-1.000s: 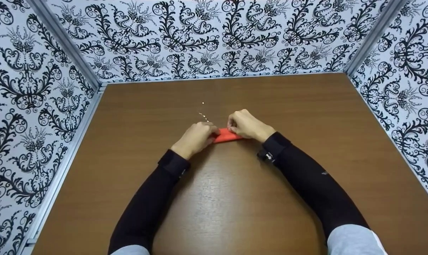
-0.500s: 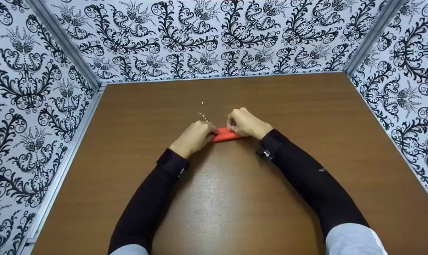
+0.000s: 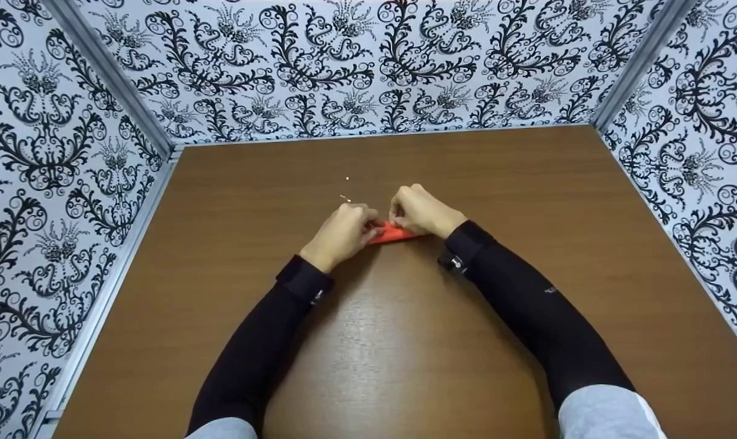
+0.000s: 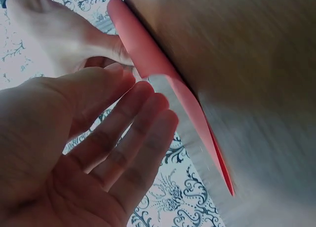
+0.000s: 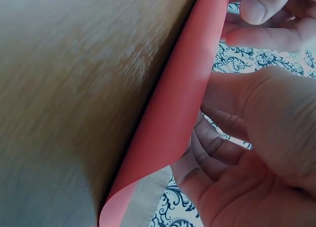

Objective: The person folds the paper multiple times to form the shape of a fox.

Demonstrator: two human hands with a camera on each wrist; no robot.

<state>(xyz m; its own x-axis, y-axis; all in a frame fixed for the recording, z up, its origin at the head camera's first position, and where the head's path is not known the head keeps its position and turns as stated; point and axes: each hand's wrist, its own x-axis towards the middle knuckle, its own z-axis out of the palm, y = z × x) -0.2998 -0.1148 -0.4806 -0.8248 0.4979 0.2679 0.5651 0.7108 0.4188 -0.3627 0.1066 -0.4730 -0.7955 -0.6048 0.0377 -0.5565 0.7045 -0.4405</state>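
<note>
A red sheet of paper (image 3: 395, 232), rolled or folded over along its length, lies near the middle of the table under both hands. At its left end is my left hand (image 3: 343, 233), fingertips right at the edge. In the left wrist view, that hand's fingers (image 4: 148, 138) are fairly straight and the paper fold (image 4: 148, 49) runs past their tips. My right hand (image 3: 426, 210) grips the right part of the sheet. Seen from the right wrist, its thumb lies along the edge of the red paper (image 5: 173, 98), with the other fingers curled partly out of sight behind it.
Small whitish specks (image 3: 345, 198) lie on the brown table (image 3: 368, 341) beyond the left hand. Patterned black-and-white panels (image 3: 344, 67) with metal corner posts (image 3: 643, 61) enclose the table at the back and sides.
My left hand has shifted slightly right and away from me along the paper, covering more of the specks. The right hand stays almost in place on the sheet.
</note>
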